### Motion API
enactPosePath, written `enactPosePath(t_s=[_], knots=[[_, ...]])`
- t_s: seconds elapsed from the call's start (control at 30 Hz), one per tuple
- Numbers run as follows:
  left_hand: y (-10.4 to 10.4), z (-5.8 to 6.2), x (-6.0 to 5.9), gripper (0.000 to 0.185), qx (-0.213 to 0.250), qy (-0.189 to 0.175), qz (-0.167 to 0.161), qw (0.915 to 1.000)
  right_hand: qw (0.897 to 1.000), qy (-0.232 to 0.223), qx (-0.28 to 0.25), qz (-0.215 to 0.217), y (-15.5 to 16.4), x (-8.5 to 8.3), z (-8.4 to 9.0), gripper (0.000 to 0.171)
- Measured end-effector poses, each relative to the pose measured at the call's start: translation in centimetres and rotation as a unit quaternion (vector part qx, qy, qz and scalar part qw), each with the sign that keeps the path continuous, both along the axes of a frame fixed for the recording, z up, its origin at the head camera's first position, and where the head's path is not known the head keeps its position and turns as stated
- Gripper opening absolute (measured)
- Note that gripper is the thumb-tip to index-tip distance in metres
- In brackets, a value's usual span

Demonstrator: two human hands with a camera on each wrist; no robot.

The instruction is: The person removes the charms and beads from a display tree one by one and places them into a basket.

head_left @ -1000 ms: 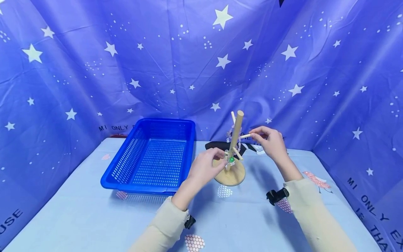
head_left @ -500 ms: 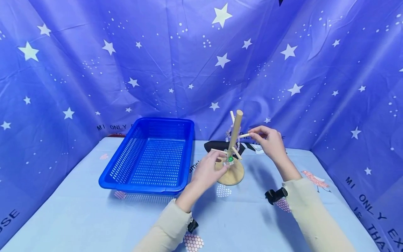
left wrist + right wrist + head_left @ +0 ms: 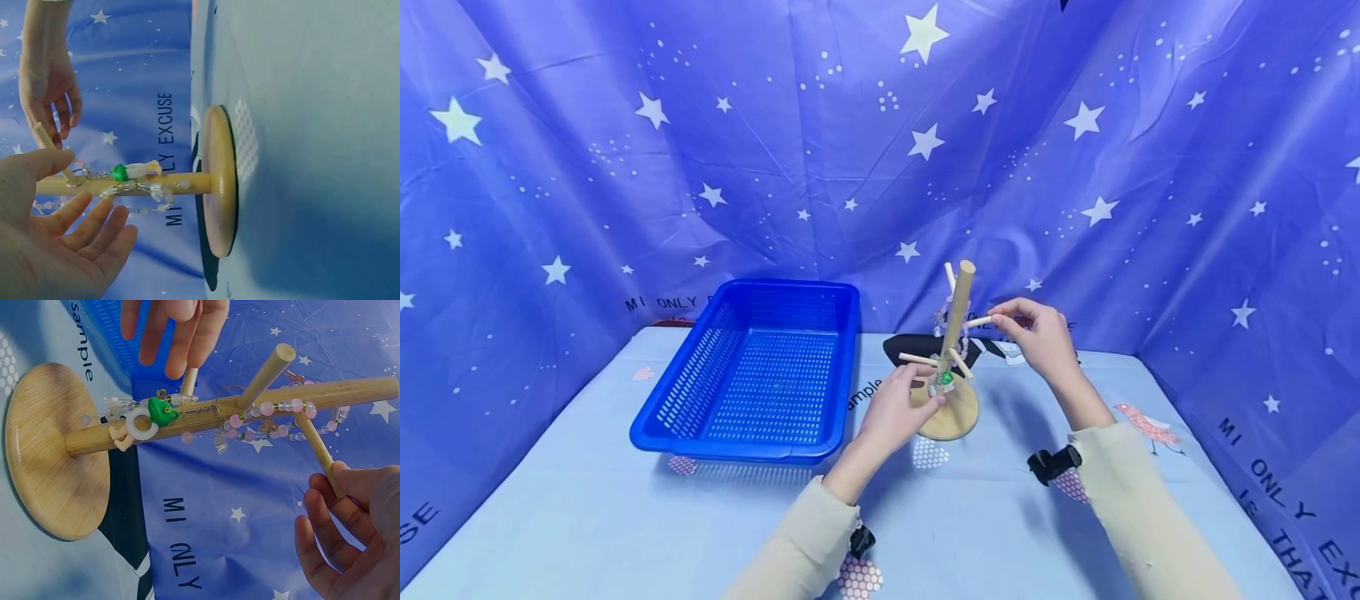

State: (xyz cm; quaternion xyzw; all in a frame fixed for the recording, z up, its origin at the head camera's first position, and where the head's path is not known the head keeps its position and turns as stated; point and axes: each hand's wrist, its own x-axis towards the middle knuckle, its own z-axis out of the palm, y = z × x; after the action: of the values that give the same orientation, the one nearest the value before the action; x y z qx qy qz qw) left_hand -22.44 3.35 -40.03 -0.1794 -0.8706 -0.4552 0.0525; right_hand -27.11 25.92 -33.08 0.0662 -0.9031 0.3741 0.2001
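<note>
A wooden peg stand with a round base (image 3: 951, 417) stands upright on the table. Thumb and fingers of my right hand (image 3: 1037, 333) pinch the tip of its right-hand peg (image 3: 322, 450). My left hand (image 3: 895, 408), fingers apart and loosely bent, is close beside the post (image 3: 187, 182), just below the lower left peg (image 3: 917, 359). Bracelets of pink and clear beads (image 3: 267, 408) hang on the upper pegs. From a front peg (image 3: 269, 372) dangles a keychain (image 3: 164, 411) with a green frog head, white ring and small legs. Clear beads (image 3: 156, 190) hang near my left fingertips.
A blue perforated basket (image 3: 643, 437) stands left of the stand. The table has a pale blue printed cloth (image 3: 970, 517), and a blue star-patterned curtain (image 3: 775, 150) rises behind and at both sides.
My left hand has drawn slightly down from the lower left peg, which now shows above its fingers. The right hand keeps its pinch on the peg. The head view has shifted slightly.
</note>
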Motion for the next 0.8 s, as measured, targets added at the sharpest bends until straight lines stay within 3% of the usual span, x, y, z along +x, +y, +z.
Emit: enactPosePath(t_s=[0.8], knots=[[0.6, -2.2, -1.0, 0.052, 0.051, -0.039, -0.029, 0.9975, 1.000, 0.004, -0.004, 0.003, 0.0, -0.1, -0.2, 0.023]])
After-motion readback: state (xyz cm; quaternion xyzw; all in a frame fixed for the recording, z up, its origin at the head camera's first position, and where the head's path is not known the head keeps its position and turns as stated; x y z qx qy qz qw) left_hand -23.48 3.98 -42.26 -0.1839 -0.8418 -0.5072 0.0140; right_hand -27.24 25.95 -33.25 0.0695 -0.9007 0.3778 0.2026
